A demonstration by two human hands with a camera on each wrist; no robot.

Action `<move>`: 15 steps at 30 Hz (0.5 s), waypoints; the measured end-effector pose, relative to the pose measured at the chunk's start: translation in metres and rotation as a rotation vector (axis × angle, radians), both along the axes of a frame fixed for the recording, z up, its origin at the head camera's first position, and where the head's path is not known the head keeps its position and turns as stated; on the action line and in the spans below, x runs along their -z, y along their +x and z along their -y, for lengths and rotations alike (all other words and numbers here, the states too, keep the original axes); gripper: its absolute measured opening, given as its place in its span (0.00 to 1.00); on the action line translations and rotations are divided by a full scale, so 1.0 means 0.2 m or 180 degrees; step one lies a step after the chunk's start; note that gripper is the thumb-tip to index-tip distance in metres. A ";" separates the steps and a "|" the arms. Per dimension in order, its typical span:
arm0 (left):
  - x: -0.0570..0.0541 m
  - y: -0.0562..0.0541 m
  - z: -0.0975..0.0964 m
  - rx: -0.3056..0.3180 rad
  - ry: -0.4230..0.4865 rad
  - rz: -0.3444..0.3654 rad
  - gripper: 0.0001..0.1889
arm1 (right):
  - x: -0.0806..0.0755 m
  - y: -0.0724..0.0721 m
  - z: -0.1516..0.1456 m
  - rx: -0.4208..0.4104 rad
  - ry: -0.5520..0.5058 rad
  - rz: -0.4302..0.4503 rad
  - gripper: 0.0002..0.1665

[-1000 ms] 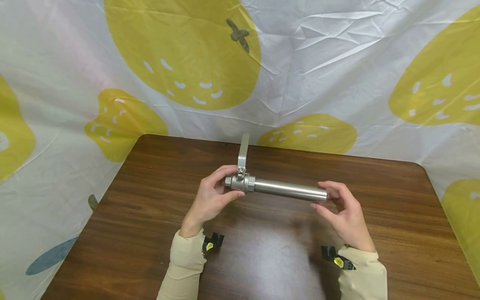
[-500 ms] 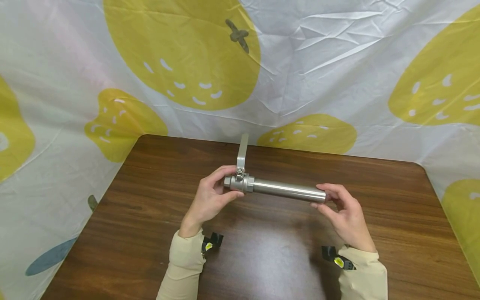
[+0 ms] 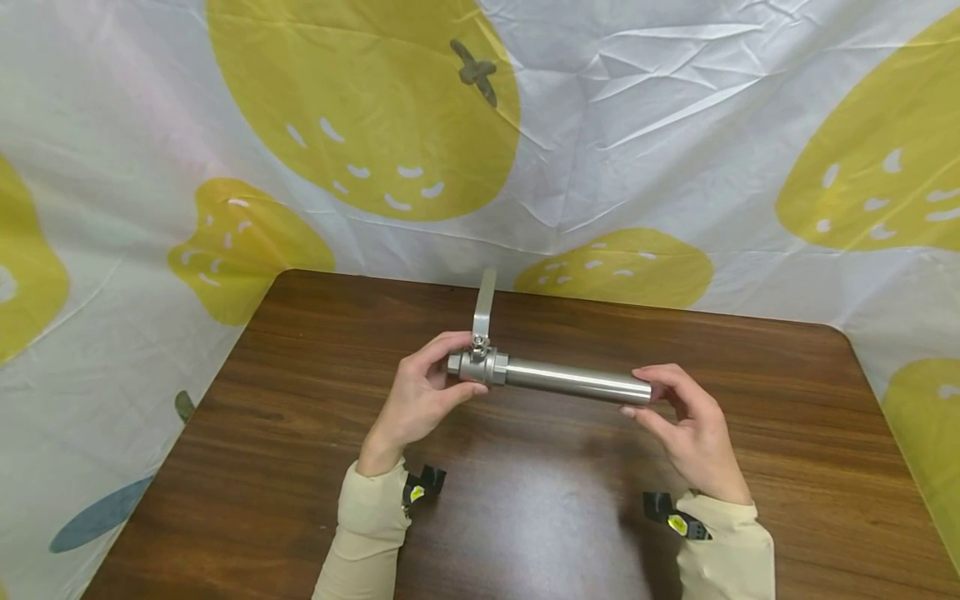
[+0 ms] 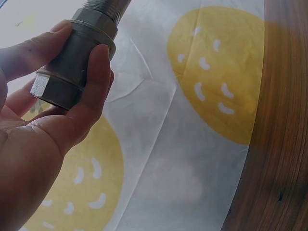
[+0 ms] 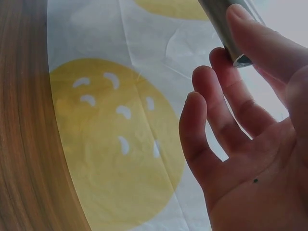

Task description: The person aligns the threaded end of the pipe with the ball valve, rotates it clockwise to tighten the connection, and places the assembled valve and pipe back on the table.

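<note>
Held above the one table [image 3: 247,467]: one valve [image 3: 478,367] with one lever [image 3: 483,304], joined end to end to one pipe [image 3: 577,380], the lever pointing toward the far edge. Your left hand [image 3: 417,393] pinches the valve between thumb and fingers; your right hand [image 3: 693,427] pinches the pipe's free end, nearer the table's right edge.

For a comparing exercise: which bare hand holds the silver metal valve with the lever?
The left bare hand grips the valve; the right bare hand pinches the free end of the smooth silver metal pipe.
</note>
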State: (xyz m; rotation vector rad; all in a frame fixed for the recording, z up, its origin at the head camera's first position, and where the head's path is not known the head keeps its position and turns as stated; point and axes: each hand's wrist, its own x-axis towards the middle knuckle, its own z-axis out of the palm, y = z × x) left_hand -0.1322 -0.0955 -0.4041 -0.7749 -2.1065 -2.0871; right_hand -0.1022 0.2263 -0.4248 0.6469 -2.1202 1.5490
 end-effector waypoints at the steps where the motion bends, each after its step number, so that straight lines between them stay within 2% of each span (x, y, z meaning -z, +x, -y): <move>1: 0.00 0.00 0.00 0.0002 0.0005 -0.0007 0.30 | 0.00 0.00 0.00 0.0011 0.0009 0.0001 0.33; 15: 0.00 0.00 0.00 0.0025 0.0010 -0.0039 0.30 | -0.04 0.03 0.00 0.0185 0.0280 0.0316 0.31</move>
